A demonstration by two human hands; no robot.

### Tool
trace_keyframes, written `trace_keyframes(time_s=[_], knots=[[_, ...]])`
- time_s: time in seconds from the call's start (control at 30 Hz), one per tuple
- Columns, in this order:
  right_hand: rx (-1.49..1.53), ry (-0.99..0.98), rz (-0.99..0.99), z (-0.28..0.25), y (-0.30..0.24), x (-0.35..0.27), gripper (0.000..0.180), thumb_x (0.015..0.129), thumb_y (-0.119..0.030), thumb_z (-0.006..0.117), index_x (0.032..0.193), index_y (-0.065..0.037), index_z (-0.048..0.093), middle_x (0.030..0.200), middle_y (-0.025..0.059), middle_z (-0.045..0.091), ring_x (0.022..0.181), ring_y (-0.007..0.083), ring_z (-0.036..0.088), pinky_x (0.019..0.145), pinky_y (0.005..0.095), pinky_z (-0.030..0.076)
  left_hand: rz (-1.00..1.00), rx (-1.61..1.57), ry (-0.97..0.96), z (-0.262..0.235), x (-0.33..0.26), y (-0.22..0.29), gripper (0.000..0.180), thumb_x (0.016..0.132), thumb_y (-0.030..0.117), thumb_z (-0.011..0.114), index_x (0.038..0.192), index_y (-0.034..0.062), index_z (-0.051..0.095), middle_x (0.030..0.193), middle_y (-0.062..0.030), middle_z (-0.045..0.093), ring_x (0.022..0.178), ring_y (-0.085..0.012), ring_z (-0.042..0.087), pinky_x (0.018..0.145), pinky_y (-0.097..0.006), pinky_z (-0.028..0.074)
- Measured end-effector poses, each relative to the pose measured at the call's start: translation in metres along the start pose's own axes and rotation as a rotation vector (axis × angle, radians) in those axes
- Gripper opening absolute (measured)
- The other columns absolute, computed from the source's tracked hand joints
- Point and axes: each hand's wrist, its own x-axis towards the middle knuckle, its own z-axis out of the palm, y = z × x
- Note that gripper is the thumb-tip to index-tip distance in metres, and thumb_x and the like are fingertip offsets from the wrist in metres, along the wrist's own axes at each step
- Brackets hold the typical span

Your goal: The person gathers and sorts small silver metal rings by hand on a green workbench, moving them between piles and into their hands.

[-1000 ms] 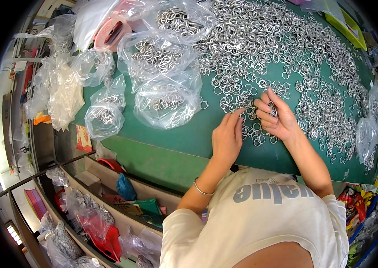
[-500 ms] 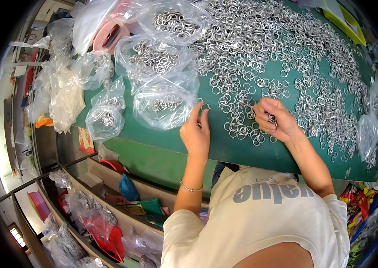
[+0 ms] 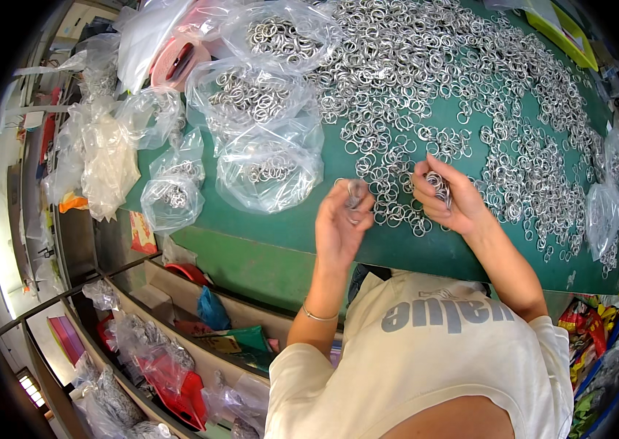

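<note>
Over the front part of the green table, my left hand [image 3: 340, 225] curls with its palm turned up. Metal rings [image 3: 355, 193] sit at its fingers, blurred by motion, so their number is unclear. To the right, my right hand [image 3: 450, 196] is closed around a small bunch of metal rings [image 3: 438, 186]. It hovers beside the near edge of the loose metal rings [image 3: 390, 157] spread across the table. A clear plastic bag [image 3: 269, 175] with some rings inside lies to the left of my left hand.
More clear bags of rings [image 3: 251, 99] line the table's left side, near a pink tape roll [image 3: 172, 62]. A yellow-green tray [image 3: 562, 40] stands at the far right. Below left, an open drawer [image 3: 170, 322] holds bags and a red scoop-like container [image 3: 178, 388].
My left hand has moved right and nearer to me, toward the right hand, and its palm has turned up. My right hand has tilted slightly, showing more of the rings in it.
</note>
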Motion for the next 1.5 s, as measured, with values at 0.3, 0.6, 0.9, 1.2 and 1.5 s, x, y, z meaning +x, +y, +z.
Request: trace_keyframes(time_s=[0.3, 0.6, 0.9, 1.2, 1.5], knots=[[-0.229, 0.219, -0.455, 0.014, 0.032, 0.001, 0.024, 0.092, -0.024, 0.044, 0.091, -0.002, 0.054, 0.078, 0.0058, 0.054, 0.064, 0.0126, 0.051, 0.056, 0.0235, 0.042, -0.339, -0.038, 0.103, 0.026, -0.004, -0.045, 0.02, 0.089, 0.021, 0.04, 0.083, 0.0045, 0.05, 0.085, -0.0082, 0.057, 0.074, -0.0158, 0.053, 0.06, -0.026, 0.044], [-1.53, 0.15, -1.048, 0.015, 0.039, -0.003, 0.007, 0.078, -0.005, 0.058, 0.081, 0.001, 0.059, 0.079, 0.0119, 0.057, 0.07, 0.0252, 0.055, 0.063, 0.032, 0.043, -0.245, -0.217, 0.284, 0.058, 0.004, -0.061, 0.021, 0.091, 0.025, 0.042, 0.092, 0.0082, 0.054, 0.09, -0.0023, 0.058, 0.084, -0.0169, 0.057, 0.075, -0.031, 0.048], [-1.386, 0.316, -1.359, 0.019, 0.029, -0.02, 0.01, 0.081, -0.003, 0.054, 0.088, 0.0, 0.059, 0.09, 0.0098, 0.058, 0.074, 0.0215, 0.056, 0.068, 0.0346, 0.045, -0.358, -0.316, 0.181, 0.066, 0.016, -0.063, 0.02, 0.088, 0.025, 0.048, 0.09, 0.0064, 0.055, 0.085, -0.0098, 0.057, 0.077, -0.0171, 0.055, 0.064, -0.027, 0.046], [0.151, 0.496, -0.234, 0.0, 0.021, -0.037, 0.033, 0.089, -0.037, 0.052, 0.073, -0.009, 0.055, 0.074, 0.0041, 0.058, 0.055, 0.0143, 0.054, 0.053, 0.0282, 0.046, -0.586, -0.121, -0.249, 0.064, 0.031, -0.067, 0.03, 0.092, 0.03, 0.044, 0.091, 0.0021, 0.053, 0.073, -0.0146, 0.055, 0.05, -0.0182, 0.048, 0.036, -0.022, 0.032], [-0.217, 0.371, -0.884, 0.004, 0.023, -0.048, 0.03, 0.096, -0.019, 0.036, 0.099, 0.001, 0.058, 0.096, 0.0068, 0.06, 0.086, 0.0101, 0.056, 0.077, 0.0242, 0.046, 0.273, 0.821, 0.007, 0.092, 0.024, -0.112, 0.037, 0.094, 0.031, 0.043, 0.094, -0.0024, 0.059, 0.078, -0.0107, 0.062, 0.059, -0.013, 0.057, 0.052, -0.02, 0.046]])
